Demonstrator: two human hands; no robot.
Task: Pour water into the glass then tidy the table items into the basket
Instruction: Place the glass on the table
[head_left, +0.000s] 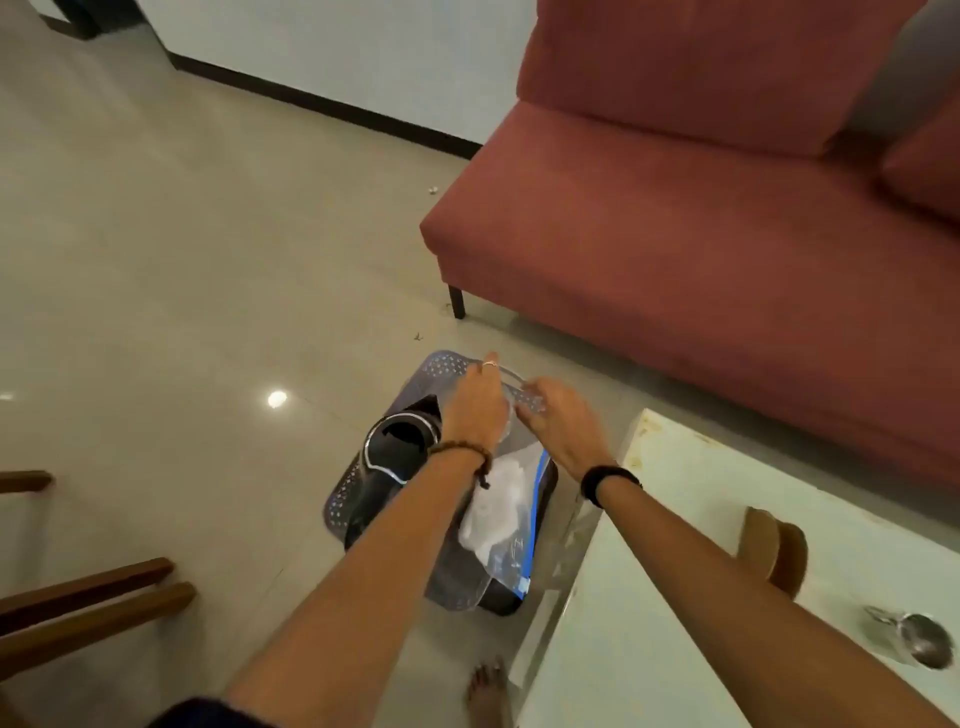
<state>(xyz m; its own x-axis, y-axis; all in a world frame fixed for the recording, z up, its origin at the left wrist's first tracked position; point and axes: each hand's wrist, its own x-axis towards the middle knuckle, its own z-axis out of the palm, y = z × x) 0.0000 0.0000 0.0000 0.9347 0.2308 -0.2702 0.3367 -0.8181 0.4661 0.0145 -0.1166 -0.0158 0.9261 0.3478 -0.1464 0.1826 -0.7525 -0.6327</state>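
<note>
The basket (441, 366), a grey perforated plastic one, sits on the floor (182, 291) between the red sofa (675, 234) and the pale surface (649, 623). It already holds a black jug-like item (395, 457) on its left side and a clear zip bag (506, 509) with a blue edge lying across the middle. Both hands meet over its far end around something transparent (511, 410), possibly the glass, though blur makes that uncertain. The left hand (475, 402) is curled with its fingers closed on this thing, and the right hand (563, 421) pinches it from the other side. This looks like the tidying step, well along, with an item being settled into the basket. A small metal cup (922, 644) stands on the surface at the lower right, so the next move probably calls for letting go gently and reaching back for it.
</note>
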